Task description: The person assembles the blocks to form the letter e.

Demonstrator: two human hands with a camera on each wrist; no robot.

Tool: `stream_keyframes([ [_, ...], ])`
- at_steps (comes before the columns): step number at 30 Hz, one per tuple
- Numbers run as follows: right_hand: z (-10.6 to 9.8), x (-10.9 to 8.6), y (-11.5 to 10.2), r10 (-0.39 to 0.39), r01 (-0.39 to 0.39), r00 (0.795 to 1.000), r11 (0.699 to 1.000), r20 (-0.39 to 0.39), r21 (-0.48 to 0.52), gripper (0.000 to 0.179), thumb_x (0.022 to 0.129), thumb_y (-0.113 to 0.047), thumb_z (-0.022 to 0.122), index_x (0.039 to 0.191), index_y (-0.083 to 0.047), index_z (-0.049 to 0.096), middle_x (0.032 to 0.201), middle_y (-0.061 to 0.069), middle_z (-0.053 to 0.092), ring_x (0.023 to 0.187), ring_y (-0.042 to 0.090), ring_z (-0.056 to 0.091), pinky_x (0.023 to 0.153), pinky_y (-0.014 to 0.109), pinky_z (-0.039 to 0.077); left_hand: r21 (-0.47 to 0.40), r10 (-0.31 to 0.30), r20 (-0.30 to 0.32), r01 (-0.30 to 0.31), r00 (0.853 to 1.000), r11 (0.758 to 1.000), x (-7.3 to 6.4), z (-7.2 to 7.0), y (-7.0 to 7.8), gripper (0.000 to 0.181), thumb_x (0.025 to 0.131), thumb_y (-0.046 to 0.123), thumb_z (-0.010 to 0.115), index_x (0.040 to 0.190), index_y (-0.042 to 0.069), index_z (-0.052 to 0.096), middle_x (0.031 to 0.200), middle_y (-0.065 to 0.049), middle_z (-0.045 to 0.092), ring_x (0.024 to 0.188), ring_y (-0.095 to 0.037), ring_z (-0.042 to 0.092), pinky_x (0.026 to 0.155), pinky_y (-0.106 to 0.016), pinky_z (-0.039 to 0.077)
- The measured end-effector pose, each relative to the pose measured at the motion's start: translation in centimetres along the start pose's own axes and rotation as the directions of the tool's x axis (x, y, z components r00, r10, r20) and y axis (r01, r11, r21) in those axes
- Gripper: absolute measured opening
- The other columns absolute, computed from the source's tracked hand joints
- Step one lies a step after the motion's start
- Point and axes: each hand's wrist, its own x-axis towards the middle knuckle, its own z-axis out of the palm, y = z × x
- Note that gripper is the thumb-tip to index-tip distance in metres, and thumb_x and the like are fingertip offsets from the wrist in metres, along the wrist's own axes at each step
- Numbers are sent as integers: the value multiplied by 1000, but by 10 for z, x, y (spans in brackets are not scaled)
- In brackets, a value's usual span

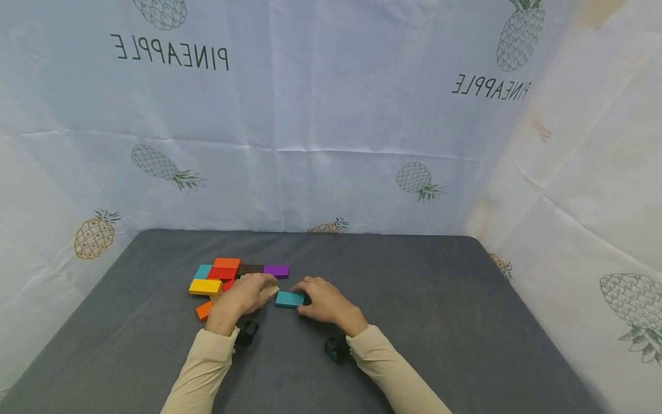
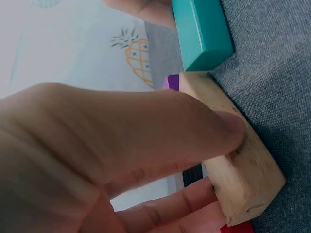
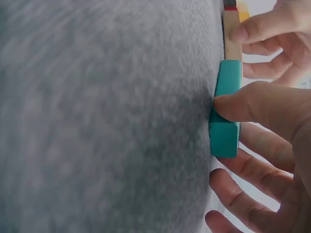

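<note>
My left hand [image 1: 244, 294] pinches a plain wooden block [image 2: 252, 182] between its thumb and fingers, close over the grey cloth. The thumb lies across the block's near side in the left wrist view. My right hand [image 1: 324, 302] holds a teal block [image 1: 289, 299] at its right end, thumb on the near side and fingers behind. Its outer fingers are spread apart in the right wrist view. The teal block's far end sits right by the wooden block's end. Part of the wooden block is hidden under my left hand in the head view.
Left of and beyond my left hand lie a purple block [image 1: 276, 271], a dark block [image 1: 251, 269], a red block [image 1: 222, 273], a yellow block [image 1: 205, 286], another teal block [image 1: 202, 271] and orange blocks [image 1: 226, 263]. A pineapple-print curtain [image 1: 331, 115] hangs behind the table [image 1: 439, 299].
</note>
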Motion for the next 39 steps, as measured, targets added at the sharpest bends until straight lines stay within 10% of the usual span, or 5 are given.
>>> stream_keyframes([
  [14, -8, -12, 23, 0, 1, 1000, 996, -10, 84, 34, 90, -21, 74, 122, -12, 68, 114, 2, 66, 102, 16, 59, 92, 34, 50, -58, 93, 42, -90, 995, 994, 3, 6, 4, 21, 92, 3, 66, 112, 7, 73, 109, -8, 72, 90, -20, 61, 91, -47, 55],
  [39, -18, -44, 64, 22, -4, 996, 978, -82, 210, 34, 88, -12, 74, 122, -7, 69, 112, 8, 66, 93, 18, 58, 82, 36, 51, -29, 210, -121, -215, 970, 976, 20, 43, 33, 23, 87, -1, 72, 107, 8, 78, 106, -5, 75, 100, -23, 66, 92, -43, 55],
])
